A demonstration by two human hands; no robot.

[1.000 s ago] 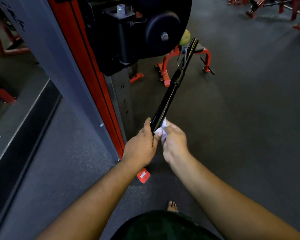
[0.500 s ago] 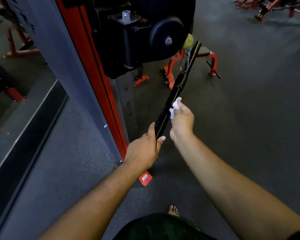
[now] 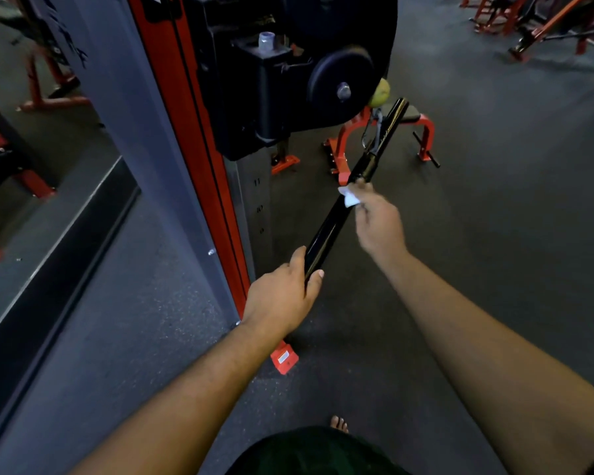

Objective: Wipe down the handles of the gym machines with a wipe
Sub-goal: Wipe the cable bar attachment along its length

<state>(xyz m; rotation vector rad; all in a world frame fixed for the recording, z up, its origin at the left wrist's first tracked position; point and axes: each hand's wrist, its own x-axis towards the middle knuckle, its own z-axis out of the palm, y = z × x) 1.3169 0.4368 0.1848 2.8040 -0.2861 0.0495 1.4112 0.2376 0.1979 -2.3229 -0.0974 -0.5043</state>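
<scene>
**Wiping the cable bar, halfway up the shaft**

So the black bar handle (image 3: 336, 221) runs diagonally from bottom-left up toward the top-right, clipped at its far end by a metal carabiner (image 3: 372, 130) under the machine's pulley housing. The white wipe (image 3: 348, 197) sits on the bar about midway along, just below the collar where the shaft changes thickness. The right hand (image 3: 378, 224) has its fingers curled, pinching the wipe against the bar's right side. The image there is a bit smeared, so I can't tell how much of the bar the wipe wraps.

The left hand (image 3: 282, 296) grips the near end of the bar, thumb lying up along the shaft and a fingertip poking out on the right side. The two hands are apart, with a stretch of bare glossy bar between them.

Right behind the bar is the cable machine (image 3: 192, 138), with a red upright, a grey panel and a black round plate (image 3: 340, 85). A yellowish ball (image 3: 381, 92) peeks out beside the plate. Farther back there's a small red bench frame (image 3: 426, 132) on the dark rubber floor (image 3: 494, 217), more red equipment in the top right corner, and a mirror wall on the left. A bare foot (image 3: 338, 423) shows at the bottom.
</scene>
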